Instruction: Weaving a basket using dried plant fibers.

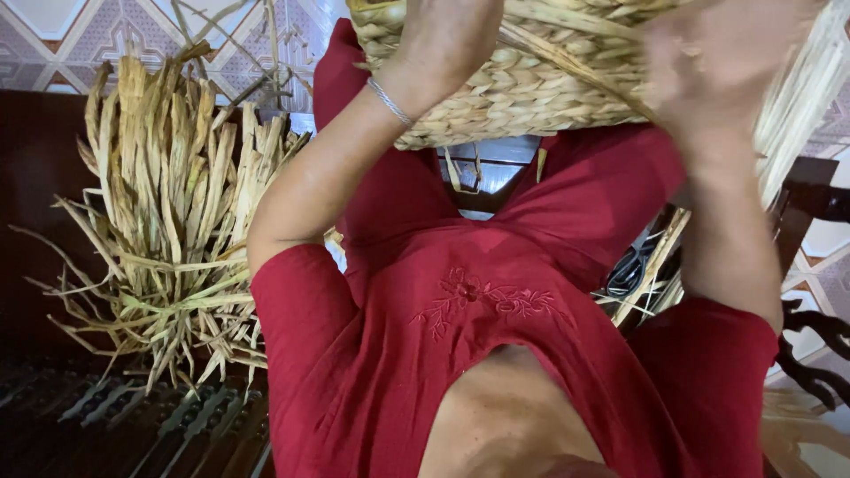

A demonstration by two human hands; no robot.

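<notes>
A: Head view first. What is each hand on?

B: The left hand point(447, 40) is pressed against the woven wall of the basket point(531, 88), palm on the weave. Its fingers run out of the top of the picture, so I cannot tell whether they are curled round anything or lying flat. A thin metal bangle point(390, 102) sits on that wrist.

A: And the right?

B: The right hand point(708, 75) is at the basket's other side, over a loose strand point(575, 62) that crosses the weave on a slant. The hand is blurred; whether its fingers are pinched on the strand or open, I cannot tell.

A: Where is the basket itself?

B: At the top of the picture, between the two hands and above the lap, its upper part cut off by the edge. Short fibre ends hang from its lower rim.

A: What else is around?

B: A red dress point(496, 354) with embroidered flowers fills the middle. To the left, a big bundle point(168, 230) of dried straw-coloured fibre stands against a dark bench point(35, 221), well apart from the basket. More pale stalks point(806, 97) rise at the far right, just beside the right hand. Patterned tiles point(53, 35) show in the upper left corner.
</notes>
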